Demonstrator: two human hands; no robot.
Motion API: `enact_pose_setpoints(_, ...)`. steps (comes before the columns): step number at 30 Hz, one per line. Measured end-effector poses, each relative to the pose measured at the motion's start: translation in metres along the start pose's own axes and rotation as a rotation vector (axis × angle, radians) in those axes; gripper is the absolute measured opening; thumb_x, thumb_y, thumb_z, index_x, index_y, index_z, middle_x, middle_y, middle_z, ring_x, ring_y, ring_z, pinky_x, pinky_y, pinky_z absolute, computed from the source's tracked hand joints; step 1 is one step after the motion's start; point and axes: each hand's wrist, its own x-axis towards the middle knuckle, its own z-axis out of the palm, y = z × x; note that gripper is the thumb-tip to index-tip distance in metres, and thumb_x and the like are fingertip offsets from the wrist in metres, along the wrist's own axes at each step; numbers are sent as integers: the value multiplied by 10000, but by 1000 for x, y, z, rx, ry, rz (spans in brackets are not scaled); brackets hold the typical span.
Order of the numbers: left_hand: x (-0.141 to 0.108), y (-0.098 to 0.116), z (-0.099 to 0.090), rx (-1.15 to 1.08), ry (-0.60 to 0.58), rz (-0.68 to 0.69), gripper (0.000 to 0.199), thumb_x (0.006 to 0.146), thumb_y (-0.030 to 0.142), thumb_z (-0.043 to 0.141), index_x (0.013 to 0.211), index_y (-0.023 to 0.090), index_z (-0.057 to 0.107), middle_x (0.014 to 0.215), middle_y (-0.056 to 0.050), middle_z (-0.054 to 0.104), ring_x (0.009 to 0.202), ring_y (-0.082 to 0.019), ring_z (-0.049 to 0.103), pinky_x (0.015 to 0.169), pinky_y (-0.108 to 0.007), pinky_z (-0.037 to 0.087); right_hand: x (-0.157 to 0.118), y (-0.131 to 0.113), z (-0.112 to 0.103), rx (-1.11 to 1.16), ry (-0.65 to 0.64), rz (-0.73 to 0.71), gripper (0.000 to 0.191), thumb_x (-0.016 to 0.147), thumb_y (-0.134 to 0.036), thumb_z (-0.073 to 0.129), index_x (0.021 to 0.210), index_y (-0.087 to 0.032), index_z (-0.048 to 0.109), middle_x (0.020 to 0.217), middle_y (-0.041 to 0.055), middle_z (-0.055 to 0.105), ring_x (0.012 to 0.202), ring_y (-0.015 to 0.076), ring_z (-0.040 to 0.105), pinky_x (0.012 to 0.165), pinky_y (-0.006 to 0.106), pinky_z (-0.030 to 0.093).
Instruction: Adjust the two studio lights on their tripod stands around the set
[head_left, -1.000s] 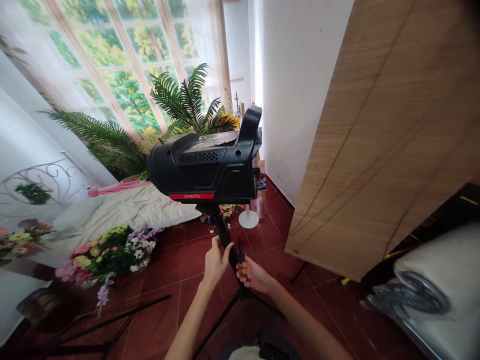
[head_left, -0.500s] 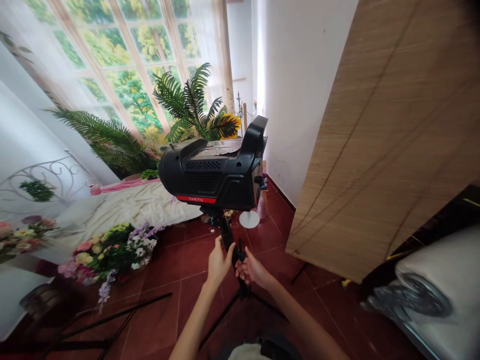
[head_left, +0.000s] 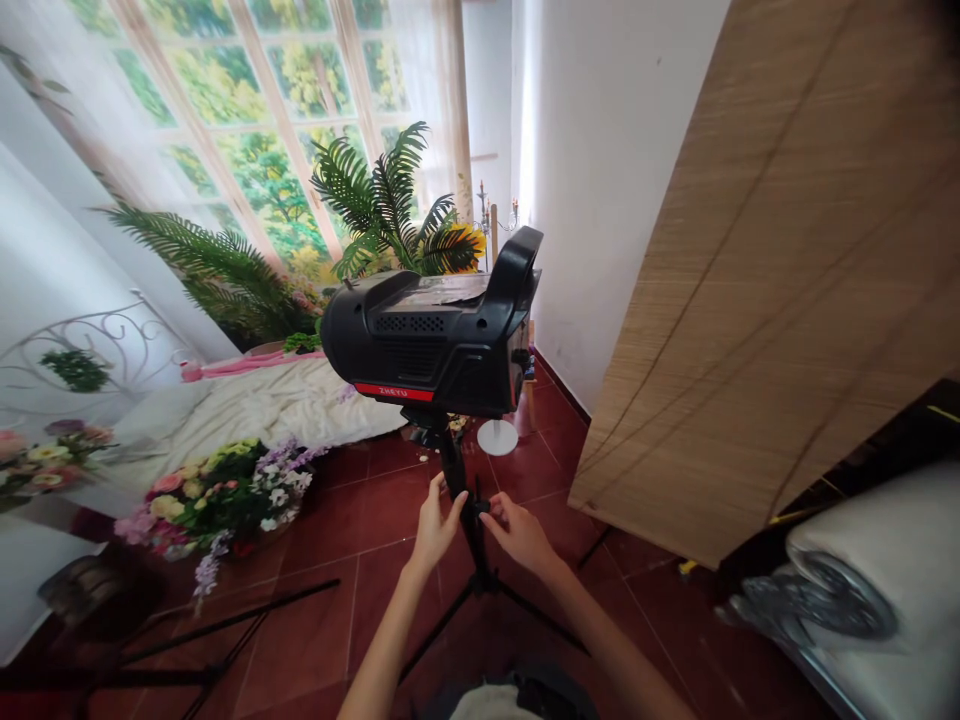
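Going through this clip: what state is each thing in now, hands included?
Studio light: mounted on the stand; lit or unlit, cannot tell.
Light stand: standing, legs spread.
Left hand: closed around the stand's pole.
Right hand: fingertips at the knob, grip unclear.
Woven blind: unrolled.
Bed cover: rumpled.

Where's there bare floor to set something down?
Red tiles show bare between the flower arrangement and the light stand, and between the white round base and the woven blind. It's crowded lower left, around the black legs.
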Motion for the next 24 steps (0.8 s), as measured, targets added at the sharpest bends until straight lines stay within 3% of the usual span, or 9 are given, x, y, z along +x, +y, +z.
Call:
enact_pose_setpoints(7, 1, -14, 6, 31, -75, -23, 270, 924, 398, 466, 1076, 183, 525, 1042, -92, 678, 1022, -210, 654, 914, -349, 508, 9, 7, 10, 106, -64, 106, 360, 875, -571, 502, 742, -238, 529, 634, 2, 628, 549, 155, 557, 566, 266, 392)
enact_pose_setpoints(13, 7, -15, 2, 63, -59, 23, 301, 916, 385, 489, 1129, 174, 517, 1034, -88, 674, 937, -190, 654, 880, -334, 504, 13, 9, 27, 398, -118, 324, 575, 732, -773, 478, 777, -200, 506, 609, -9, 620, 438, 106, 494, 418, 230, 382)
enact_pose_setpoints(19, 10, -11, -6, 107, -87, 42, 318, 910, 383, 502, 1149, 175, 516, 1049, -94, 685, 964, -205, 667, 867, -334, 513, 13, 3, 30, 520, -127, 438, 613, 667, -783, 526, 764, -178, 525, 606, 10, 642, 435, 87, 493, 424, 212, 375)
enact_pose_setpoints(24, 15, 2, -8, 92, -84, 55, 270, 919, 379, 482, 1102, 184, 511, 1057, -94, 688, 973, -199, 674, 861, -323, 519, 12, -1, 27, 525, -153, 436, 607, 691, -769, 523, 779, -169, 533, 610, 14, 644, 444, 90, 499, 422, 210, 382)
